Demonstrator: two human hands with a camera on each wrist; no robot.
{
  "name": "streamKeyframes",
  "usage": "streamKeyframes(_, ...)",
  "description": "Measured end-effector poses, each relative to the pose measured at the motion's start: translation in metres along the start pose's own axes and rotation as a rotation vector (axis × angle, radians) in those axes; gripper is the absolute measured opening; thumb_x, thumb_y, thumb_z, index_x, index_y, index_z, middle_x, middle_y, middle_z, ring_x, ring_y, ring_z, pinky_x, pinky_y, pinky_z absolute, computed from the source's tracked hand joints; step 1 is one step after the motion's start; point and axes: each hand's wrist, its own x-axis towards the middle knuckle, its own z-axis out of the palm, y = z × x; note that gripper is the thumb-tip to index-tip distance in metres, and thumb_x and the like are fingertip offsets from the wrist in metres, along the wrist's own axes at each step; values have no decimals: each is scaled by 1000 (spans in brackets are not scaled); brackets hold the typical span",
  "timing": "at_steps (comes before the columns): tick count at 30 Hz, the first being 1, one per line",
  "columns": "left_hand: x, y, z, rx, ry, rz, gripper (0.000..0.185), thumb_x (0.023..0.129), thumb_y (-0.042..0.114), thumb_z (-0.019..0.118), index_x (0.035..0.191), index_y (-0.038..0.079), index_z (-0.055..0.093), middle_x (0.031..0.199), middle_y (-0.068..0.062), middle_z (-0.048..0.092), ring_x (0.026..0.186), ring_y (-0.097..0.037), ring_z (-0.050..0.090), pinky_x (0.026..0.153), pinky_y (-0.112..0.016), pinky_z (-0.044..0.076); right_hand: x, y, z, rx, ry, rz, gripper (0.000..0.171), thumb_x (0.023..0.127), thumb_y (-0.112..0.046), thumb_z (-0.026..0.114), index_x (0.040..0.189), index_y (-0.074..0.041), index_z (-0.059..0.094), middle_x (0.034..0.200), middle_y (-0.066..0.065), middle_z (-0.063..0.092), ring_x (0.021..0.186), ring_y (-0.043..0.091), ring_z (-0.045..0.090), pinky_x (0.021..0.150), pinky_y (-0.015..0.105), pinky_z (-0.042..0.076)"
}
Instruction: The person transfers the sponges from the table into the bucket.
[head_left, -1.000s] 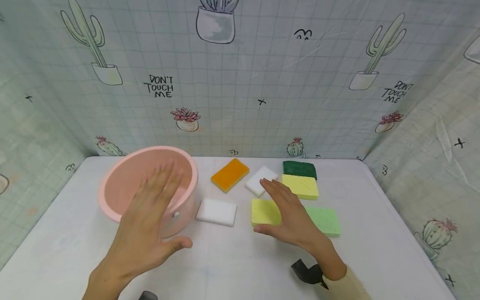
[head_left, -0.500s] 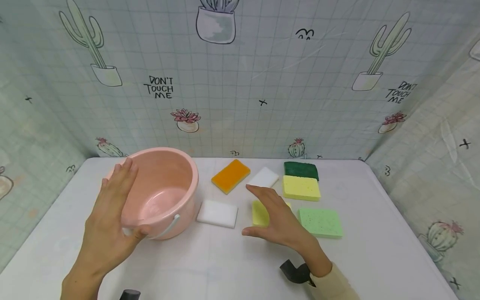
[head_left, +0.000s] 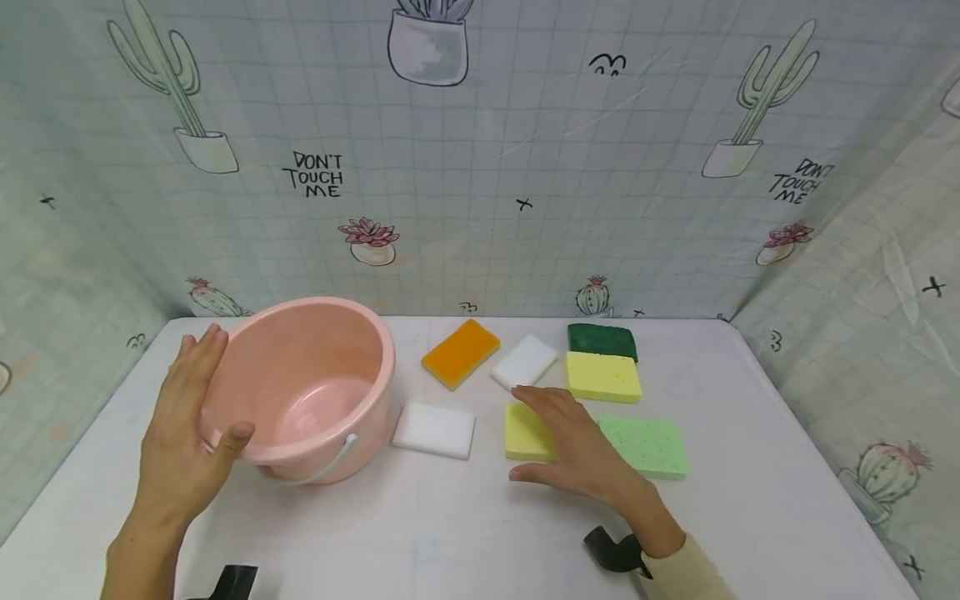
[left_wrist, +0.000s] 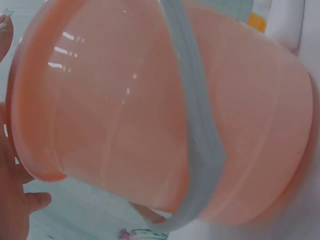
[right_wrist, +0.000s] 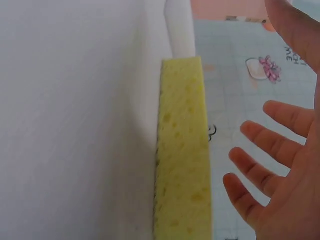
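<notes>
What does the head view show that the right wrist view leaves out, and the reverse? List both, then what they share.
Only the head view: the left hand gripping the rim of the pink bucket, the orange sponge, the dark green sponge, the light green sponge, the far yellow sponge and the whole table.

Only the right wrist view: the near yellow sponge's porous side edge, with a clear gap between it and the spread fingers.

Both: the right hand, open over that sponge, a white sponge beyond it, and the cactus backdrop.
</notes>
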Motion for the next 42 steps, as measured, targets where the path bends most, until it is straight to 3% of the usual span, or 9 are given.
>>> streamKeyframes(4,-5,-7,1,-44,-6,-60,82,85,62,59,144,8,42,149,-11,38,142,-30,20,110,-60,12,-7,13,-2,-13,4,10,91,70,-55,79,145,-23,39,145,-13,37,128,9,33,102,41,39)
streamKeyframes(11,-14,-17,0,-178,5,-149,60,92,27,61,145,8,40,149,-12,38,138,-17,29,111,-26,18,-16,31,-16,-23,53,23,81,72,-55,76,140,-20,48,138,-8,47,120,12,39,94,42,45)
streamKeyframes(17,-17,-25,-2,-269,-25,-189,58,88,-2,51,144,4,39,150,-12,32,137,-19,28,107,-18,24,-20,46,-23,23,42,60,78,71,-49,80,136,-17,53,136,-3,51,118,15,41,95,49,42)
streamKeyframes(24,-20,-30,0,-366,-58,-225,52,90,5,44,141,1,42,152,-12,26,139,-22,22,104,-21,26,-24,60,-25,19,14,95,79,68,-50,82,134,-17,55,135,-4,53,109,13,41,86,42,45)
streamKeyframes(29,-22,-36,9,-636,-11,-234,52,90,10,47,140,-2,40,153,-14,20,140,-26,15,104,-20,28,-25,63,-27,17,-38,131,81,65,-48,84,134,-16,55,135,1,53,111,20,43,100,51,37)
streamKeyframes(32,-22,-38,14,-760,8,-246,53,90,11,47,140,-2,39,153,-14,17,140,-27,12,102,-19,32,-25,65,-29,13,-78,146,81,65,-47,85,133,-16,55,136,5,52,118,25,43,100,53,36)
streamKeyframes(36,-23,-38,15,-772,22,-255,52,89,11,47,139,-2,40,153,-14,17,140,-27,11,102,-19,32,-27,66,-34,18,-124,149,81,67,-47,83,136,-18,52,137,2,48,122,22,41,96,50,41)
streamKeyframes(42,-22,-41,12,-772,29,-252,52,89,12,47,139,-2,40,153,-14,17,139,-27,12,102,-20,32,-25,67,-37,61,-150,124,81,68,-44,84,137,-18,50,138,2,46,120,20,41,97,51,40)
